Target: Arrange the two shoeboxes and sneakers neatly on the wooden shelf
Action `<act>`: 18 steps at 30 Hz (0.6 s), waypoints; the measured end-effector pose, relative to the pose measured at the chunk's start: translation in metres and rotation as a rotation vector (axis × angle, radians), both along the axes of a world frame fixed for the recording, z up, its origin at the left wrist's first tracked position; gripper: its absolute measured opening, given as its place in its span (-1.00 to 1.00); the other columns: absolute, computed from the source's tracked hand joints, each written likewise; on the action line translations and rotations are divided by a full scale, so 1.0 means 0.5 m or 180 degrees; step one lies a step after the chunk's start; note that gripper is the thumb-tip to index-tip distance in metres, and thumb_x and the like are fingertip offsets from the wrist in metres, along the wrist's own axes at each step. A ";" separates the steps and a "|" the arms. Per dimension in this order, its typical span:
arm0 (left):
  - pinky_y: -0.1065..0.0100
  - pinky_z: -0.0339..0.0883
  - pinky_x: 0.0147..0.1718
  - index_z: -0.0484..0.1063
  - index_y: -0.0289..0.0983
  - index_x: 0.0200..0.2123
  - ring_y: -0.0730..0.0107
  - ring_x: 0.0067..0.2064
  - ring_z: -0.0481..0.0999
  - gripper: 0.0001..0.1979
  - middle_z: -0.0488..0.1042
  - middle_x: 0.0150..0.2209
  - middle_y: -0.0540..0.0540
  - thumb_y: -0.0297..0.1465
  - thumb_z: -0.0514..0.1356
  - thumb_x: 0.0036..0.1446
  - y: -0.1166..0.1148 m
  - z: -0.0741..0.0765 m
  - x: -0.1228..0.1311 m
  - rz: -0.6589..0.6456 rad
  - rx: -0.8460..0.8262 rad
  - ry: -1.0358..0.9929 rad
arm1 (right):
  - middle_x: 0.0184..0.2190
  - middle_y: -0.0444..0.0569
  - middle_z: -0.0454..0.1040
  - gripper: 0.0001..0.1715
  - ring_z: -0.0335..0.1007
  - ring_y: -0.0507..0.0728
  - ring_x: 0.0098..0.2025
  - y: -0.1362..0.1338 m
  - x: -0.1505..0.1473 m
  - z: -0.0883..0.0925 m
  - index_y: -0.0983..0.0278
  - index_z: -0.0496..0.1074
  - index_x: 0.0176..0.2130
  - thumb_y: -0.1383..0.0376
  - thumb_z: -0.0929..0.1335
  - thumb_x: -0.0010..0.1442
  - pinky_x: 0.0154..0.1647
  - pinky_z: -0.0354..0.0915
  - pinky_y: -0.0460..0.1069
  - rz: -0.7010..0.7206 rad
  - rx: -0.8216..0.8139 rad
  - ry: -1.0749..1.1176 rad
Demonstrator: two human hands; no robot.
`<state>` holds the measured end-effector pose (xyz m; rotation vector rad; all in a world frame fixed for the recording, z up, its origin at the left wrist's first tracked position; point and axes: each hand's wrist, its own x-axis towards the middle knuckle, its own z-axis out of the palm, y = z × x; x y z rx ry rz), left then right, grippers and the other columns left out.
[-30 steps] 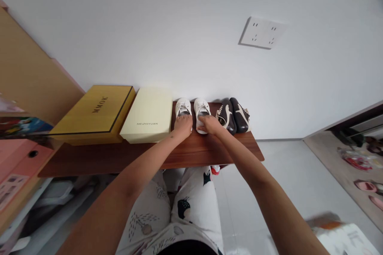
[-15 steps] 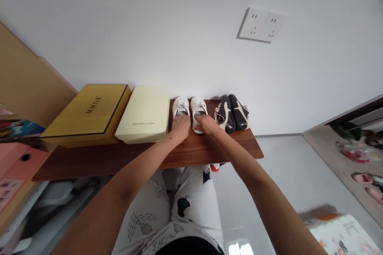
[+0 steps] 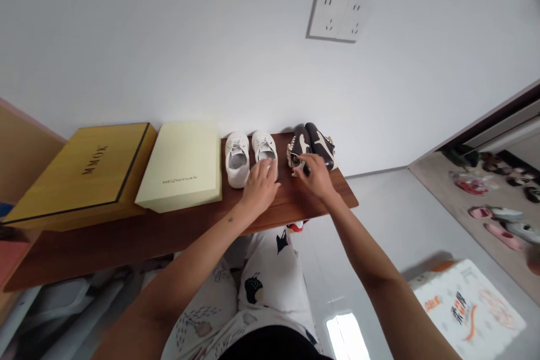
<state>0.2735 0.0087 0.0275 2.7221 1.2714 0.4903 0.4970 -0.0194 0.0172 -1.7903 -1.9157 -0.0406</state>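
Note:
A pair of small white sneakers (image 3: 237, 156) stands side by side on the dark wooden shelf (image 3: 169, 225), toes to the wall. My left hand (image 3: 260, 187) lies with spread fingers on the heel of the right-hand white sneaker (image 3: 264, 149). Right of them stands a pair of dark brown shoes with cream stripes (image 3: 313, 143). My right hand (image 3: 315, 175) is at the heels of the brown pair, fingers curled on the left one's heel.
A cream shoebox (image 3: 181, 167) and a yellow shoebox (image 3: 80, 174) lie on the shelf's left part. A double wall socket (image 3: 340, 15) is above. A printed carton (image 3: 464, 306) sits on the grey floor at right; several shoes (image 3: 498, 219) lie by a doorway.
Both hands left the white sneakers' heels and shifted right: the left onto the right-hand white sneaker, the right onto the brown pair. The view turned right.

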 end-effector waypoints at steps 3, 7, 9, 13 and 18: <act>0.05 0.06 0.32 -0.08 -0.33 0.41 0.04 0.40 0.11 -0.27 0.15 0.35 -0.41 -0.31 0.15 0.28 -0.008 -0.030 0.072 -0.0379 -0.0447 -0.0349 | 0.16 0.32 0.36 -0.43 0.22 0.36 0.24 -0.022 0.122 -0.009 0.36 0.30 0.20 0.09 0.27 0.33 0.23 0.17 0.23 -0.1117 0.0063 0.0191; 0.13 0.17 0.25 0.01 -0.40 0.36 0.05 0.35 0.22 -0.28 0.21 0.32 -0.45 -0.29 0.21 0.25 0.014 -0.074 0.171 -0.0194 -0.1065 -0.0737 | -0.03 0.21 0.50 -0.37 0.42 0.29 0.03 -0.018 0.232 -0.030 0.35 0.39 0.05 -0.01 0.42 0.15 0.05 0.31 0.12 -0.1318 -0.0740 0.0737; 0.18 0.26 0.17 0.17 -0.39 0.25 0.08 0.26 0.37 -0.40 0.36 0.22 -0.40 -0.27 0.24 0.24 0.030 -0.085 0.208 0.0033 -0.1368 -0.0896 | -0.17 0.06 0.55 -0.42 0.46 0.20 -0.13 -0.006 0.250 -0.041 0.32 0.41 -0.05 -0.01 0.46 0.10 -0.08 0.35 0.04 -0.1026 -0.1051 0.1042; 0.25 0.38 -0.03 0.35 -0.31 -0.01 0.10 0.05 0.54 -0.61 0.55 -0.03 -0.25 -0.20 0.28 0.21 0.061 -0.080 0.244 0.0303 -0.1728 -0.0857 | -0.33 -0.06 0.51 -0.51 0.43 0.14 -0.28 0.023 0.246 -0.038 0.30 0.38 -0.14 0.01 0.45 0.11 -0.21 0.34 -0.01 -0.0702 -0.1181 0.1004; 0.22 0.38 -0.06 0.36 -0.28 -0.01 0.06 0.00 0.56 -0.62 0.57 -0.10 -0.22 -0.24 0.30 0.19 0.089 -0.040 0.256 -0.0102 -0.1435 -0.0352 | -0.21 0.00 0.55 -0.57 0.48 0.21 -0.14 0.040 0.235 0.014 0.24 0.37 0.00 0.16 0.43 0.18 -0.13 0.32 0.01 -0.0506 -0.1361 -0.0140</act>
